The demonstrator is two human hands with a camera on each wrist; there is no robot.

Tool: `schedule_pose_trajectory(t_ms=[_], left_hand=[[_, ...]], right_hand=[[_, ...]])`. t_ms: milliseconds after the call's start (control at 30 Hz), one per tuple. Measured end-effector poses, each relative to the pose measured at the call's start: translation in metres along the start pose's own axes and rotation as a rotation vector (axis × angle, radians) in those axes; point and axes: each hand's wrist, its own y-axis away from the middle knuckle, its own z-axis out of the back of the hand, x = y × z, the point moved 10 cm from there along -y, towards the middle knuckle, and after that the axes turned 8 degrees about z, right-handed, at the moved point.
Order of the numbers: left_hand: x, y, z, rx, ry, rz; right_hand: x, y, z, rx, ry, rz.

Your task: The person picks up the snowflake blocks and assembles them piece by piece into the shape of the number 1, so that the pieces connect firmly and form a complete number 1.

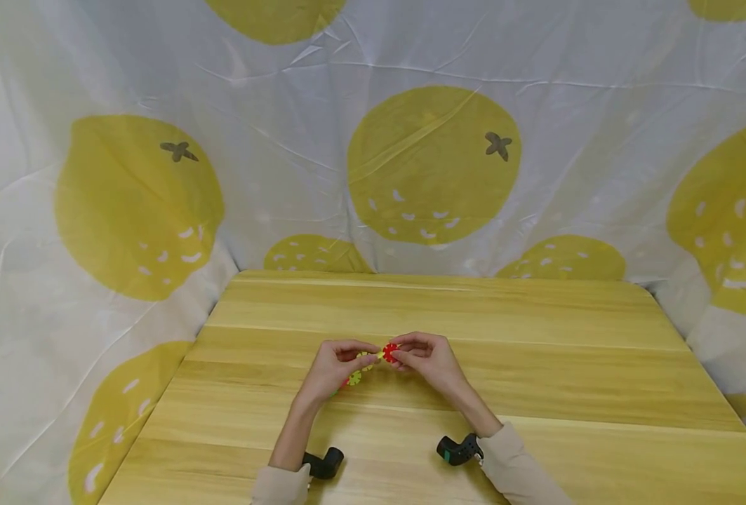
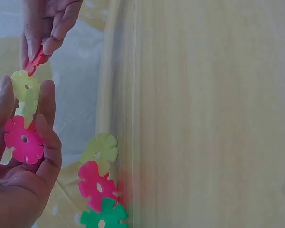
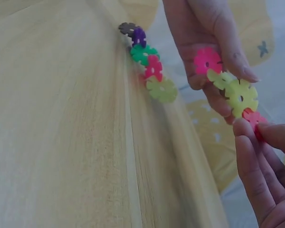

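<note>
My left hand point(image 1: 331, 368) holds a short chain of slotted plastic flower discs, its fingers at the two yellow discs point(image 3: 242, 97). A pink disc point(image 2: 23, 140) forms the chain's near end, by the left palm. Between thumb and fingers, my right hand point(image 1: 432, 361) pinches a red slotted disc point(image 1: 389, 353), whose edge meets the outer yellow disc. Another run of linked discs lies on the table below the hands: yellow-green point(image 2: 99, 152), pink point(image 2: 97, 185), green point(image 2: 104, 216), purple point(image 3: 138, 35) and dark brown point(image 3: 128, 28).
Both hands are above the wooden table point(image 1: 537, 330). Black wrist-worn devices point(image 1: 325, 463) sit below each hand, near beige sleeves point(image 1: 518, 456). A white curtain point(image 1: 284, 126) with yellow lemon prints hangs behind the table and at its sides.
</note>
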Motion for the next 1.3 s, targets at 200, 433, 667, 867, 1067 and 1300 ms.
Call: schedule_pose_trajectory(t_ms=[200,433,667,867,1067,1300], left_hand=[[-0.003,0.001,-0.001,0.013,0.003,-0.029],[-0.009,0.003,0.001,-0.026,-0.045,-0.043],[-0.021,0.004,-0.004,-0.047,-0.090,-0.088],[-0.025,0.004,-0.007,-0.085,-0.074,-0.102],[-0.022,0.003,-0.010,-0.070,-0.057,-0.093],[-0.018,0.001,-0.016,-0.043,-0.063,-0.071]], right_hand=[[0.007,0.002,0.002,0.005,0.055,0.046],[0.013,0.005,0.003,-0.011,0.086,0.085],[0.027,0.009,0.005,-0.015,0.008,0.178],[0.035,0.008,0.007,-0.007,0.007,0.263],[0.032,0.008,0.007,0.007,0.008,0.258],[0.018,0.008,0.001,0.057,0.036,0.154]])
